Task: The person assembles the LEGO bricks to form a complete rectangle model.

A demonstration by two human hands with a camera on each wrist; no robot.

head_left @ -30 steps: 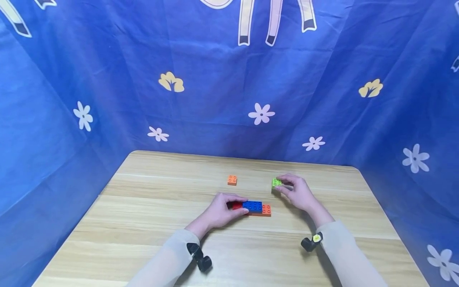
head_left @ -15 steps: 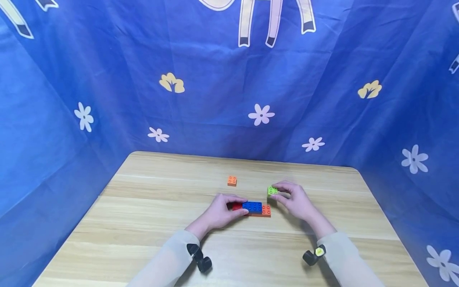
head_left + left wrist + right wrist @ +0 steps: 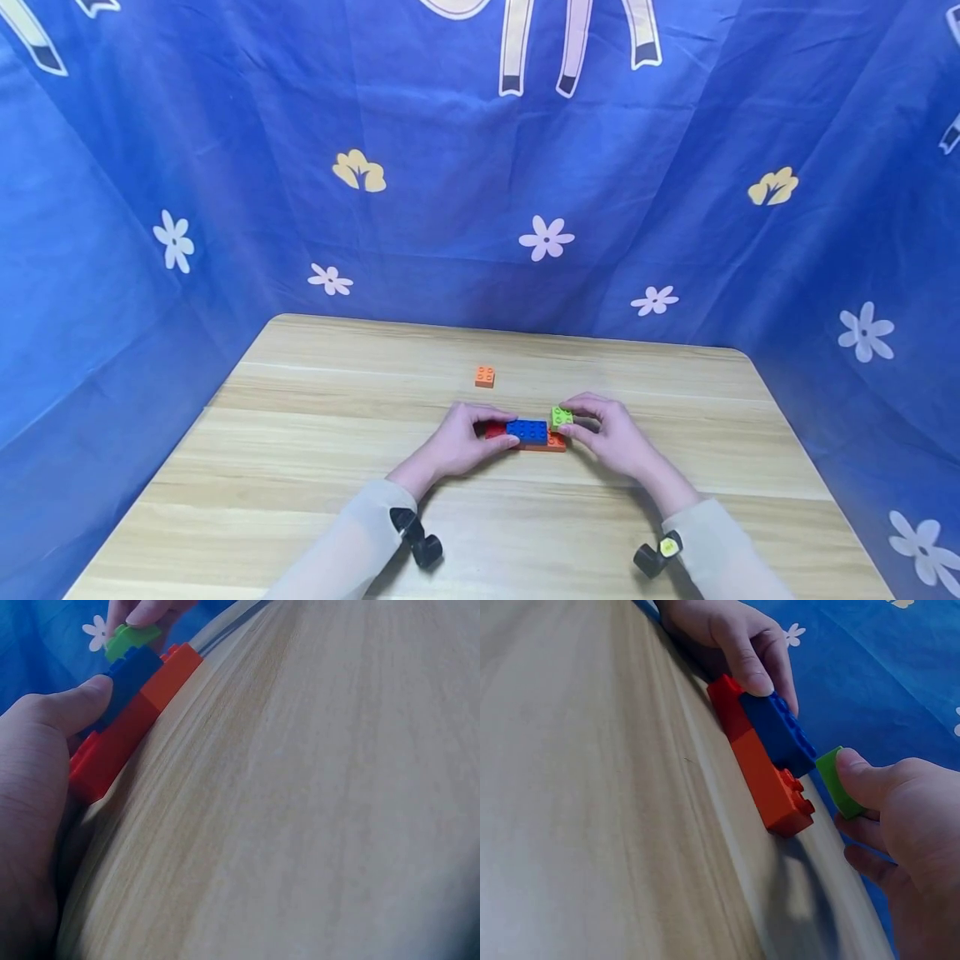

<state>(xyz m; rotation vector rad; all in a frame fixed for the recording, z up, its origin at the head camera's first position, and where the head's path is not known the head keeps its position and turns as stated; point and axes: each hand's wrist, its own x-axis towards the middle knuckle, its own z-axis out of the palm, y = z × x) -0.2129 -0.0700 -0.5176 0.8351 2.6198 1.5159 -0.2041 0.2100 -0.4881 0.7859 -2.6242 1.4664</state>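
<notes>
On the table a red brick point(image 3: 727, 705) and an orange brick point(image 3: 759, 776) lie end to end. A blue brick point(image 3: 527, 431) sits on top, bridging their joint, and the outer studs of the orange one show bare. My left hand point(image 3: 459, 442) grips this stack at its left end, thumb in front and fingers behind. Between thumb and fingers my right hand point(image 3: 611, 433) pinches a small green brick point(image 3: 561, 417). In the right wrist view that brick is held apart from the stack, tilted, close to the orange brick's bare studs.
A small loose orange brick point(image 3: 485, 377) lies farther back on the wooden table point(image 3: 337, 392). Blue patterned cloth point(image 3: 450, 208) hangs behind the table and along both sides.
My right hand has carried the green brick leftward and nearer, from beyond the stack to its right end. The left hand and the stack have stayed put.
</notes>
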